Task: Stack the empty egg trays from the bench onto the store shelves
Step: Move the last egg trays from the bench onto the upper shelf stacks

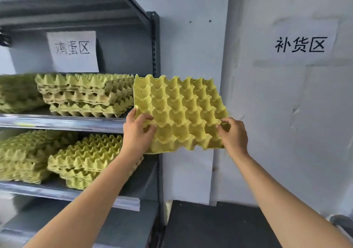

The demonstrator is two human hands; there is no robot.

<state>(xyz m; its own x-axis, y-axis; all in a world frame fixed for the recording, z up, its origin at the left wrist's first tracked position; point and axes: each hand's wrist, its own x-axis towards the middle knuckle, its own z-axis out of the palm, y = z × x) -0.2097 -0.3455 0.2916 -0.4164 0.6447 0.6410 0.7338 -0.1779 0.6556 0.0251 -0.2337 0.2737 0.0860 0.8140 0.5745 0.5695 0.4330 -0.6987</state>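
Shelving unit (155,60), grey metal, fills the left half. Dark bench top (219,226) sits low right, against the white wall.

Upper shelf (66,123) carries two green tray piles. The nearer pile (86,94) is staggered, layers offset from each other. Lower shelf (57,192) holds two more piles, and the right one (86,157) is also skewed.

Held egg tray (181,112) is in the air, right of the shelf post, tilted with its cups facing the camera. It sits level with the upper shelf and touches no pile.

Left hand (136,133) pinches the tray's near left corner, thumb on top, fingers curled into the cups. Right hand (234,135) pinches the near right corner the same way.

Paper signs hang on the shelf back (73,50) and the wall (299,44).

Risks, as a judgement:
- The tray's left edge is close to the post, so a sideways swing in could catch it there and bend the pulp.
- The uneven upper pile may stop the cups nesting, leaving the tray perched or sliding off the front.
- A grip on the near corners only lets the far edge sag.
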